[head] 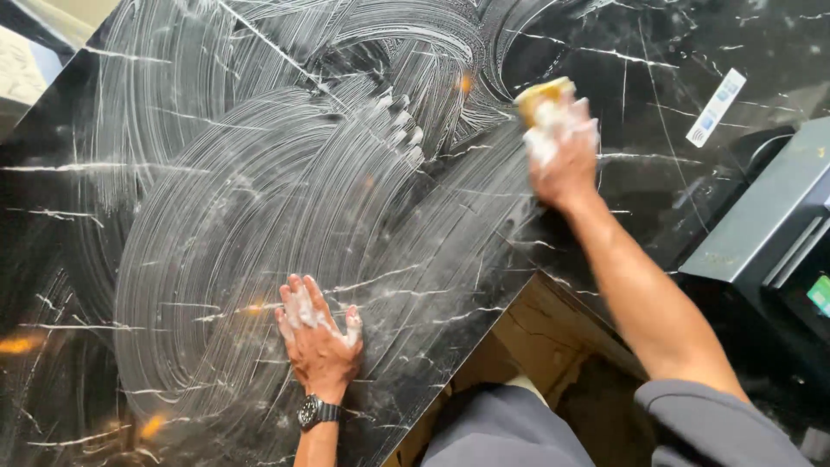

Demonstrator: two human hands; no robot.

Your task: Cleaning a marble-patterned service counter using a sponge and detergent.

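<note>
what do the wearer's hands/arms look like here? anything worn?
Both hands are bare, no gloves. The left hand has white soapy foam on the fingers and a black round-faced wristwatch on a dark strap. The right hand is heavily coated in white foam. The right forearm is bare, with a grey sleeve pushed up near the elbow. No rings visible.

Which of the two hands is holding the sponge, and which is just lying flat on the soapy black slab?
The right hand grips the yellow sponge. The left hand, wearing a black wristwatch, lies flat and empty on the slab.
</note>
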